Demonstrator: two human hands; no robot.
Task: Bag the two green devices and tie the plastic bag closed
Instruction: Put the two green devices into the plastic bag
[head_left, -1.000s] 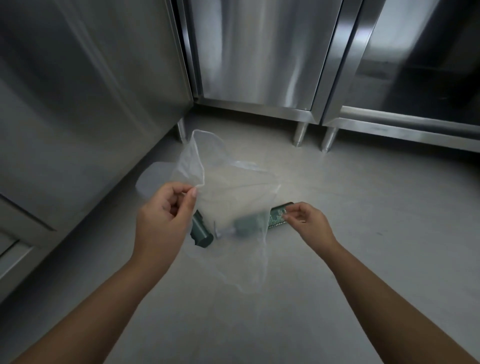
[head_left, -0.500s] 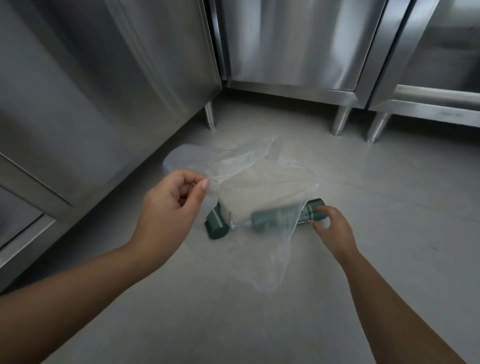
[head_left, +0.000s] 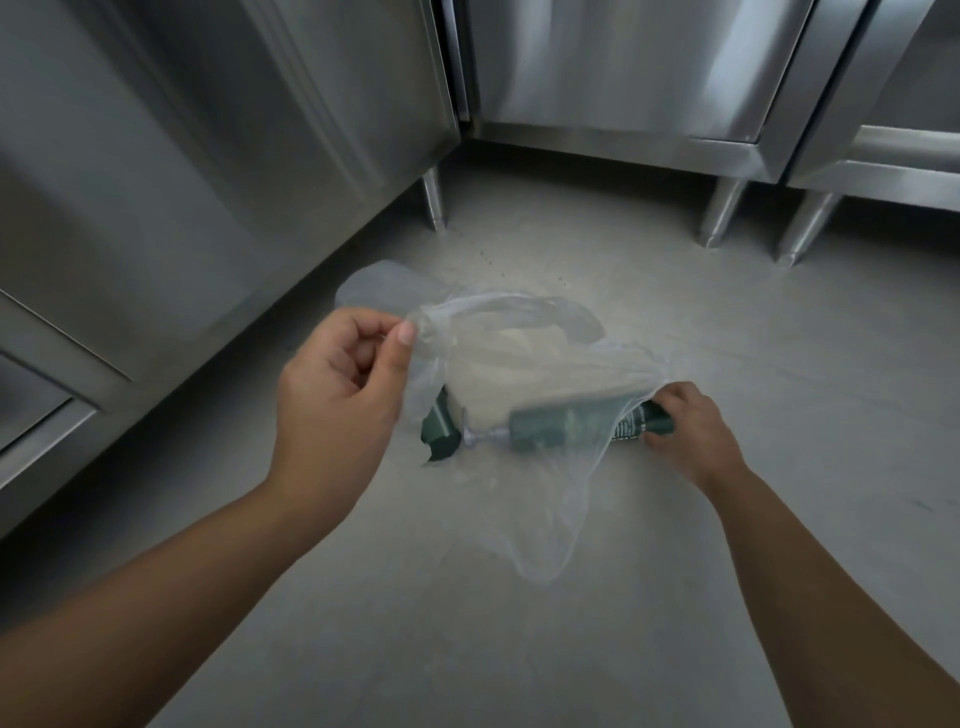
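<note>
Since the earlier view, the long green device (head_left: 561, 428) has slid further into the clear plastic bag (head_left: 524, 374); only its labelled end sticks out, held in the right hand (head_left: 685, 431). One more green device (head_left: 441, 431) lies on the floor (head_left: 727, 338) beside it, making two. The left hand (head_left: 337, 400) pinches the bag's rim, holding it open.

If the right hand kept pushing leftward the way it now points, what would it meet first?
The right hand already grips the long green cylindrical device; straight on, that device's metal tip would likely meet the smaller green device under the clear plastic bag. Depth is uncertain.
</note>
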